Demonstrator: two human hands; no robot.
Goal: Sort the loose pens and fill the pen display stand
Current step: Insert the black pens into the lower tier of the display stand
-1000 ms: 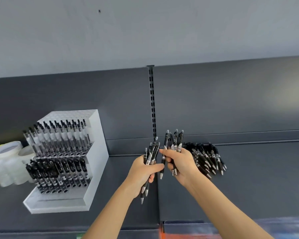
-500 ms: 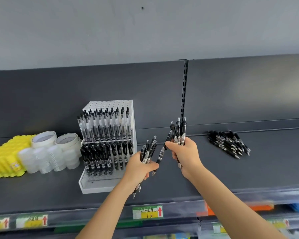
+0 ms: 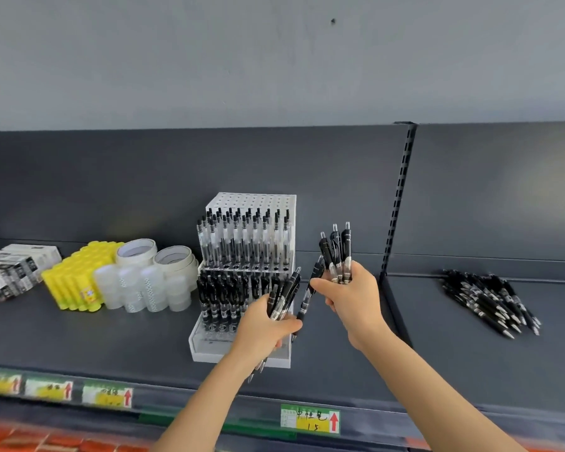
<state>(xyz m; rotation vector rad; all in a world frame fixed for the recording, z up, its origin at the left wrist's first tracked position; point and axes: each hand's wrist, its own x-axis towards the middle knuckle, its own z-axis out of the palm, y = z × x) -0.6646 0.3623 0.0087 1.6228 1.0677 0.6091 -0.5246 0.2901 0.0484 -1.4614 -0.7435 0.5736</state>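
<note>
- Green-and-yellow price label [image 3: 310,419] sits on the front lip of the dark grey shelf [image 3: 340,360], nearest the camera.
- Left hand [image 3: 265,324] curls around a bundle of black pens [image 3: 282,296]. Half a second ago it hung to the right of the stand; now it overlaps the stand's lower right corner.
- Right hand [image 3: 351,291] grips a second bundle [image 3: 338,252] upright in its fist and pinches a single pen [image 3: 309,295] that slants down toward the left hand. The two hands are near each other but apart.
- White pen display stand [image 3: 252,200] stands on the shelf just behind the left hand, with pens filling both tiers. It now sits closer to the middle of the view.
- Tape rolls [image 3: 136,251] and yellow glue sticks [image 3: 75,278] crowd the stand's left side, and boxes [image 3: 10,269] have come into view at the far left.
- Bare shelf runs from the stand's right edge to the slotted upright [image 3: 400,197].
- Loose pens [image 3: 490,298] lie in a pile beyond that upright, well apart from both hands and farther right than before.
</note>
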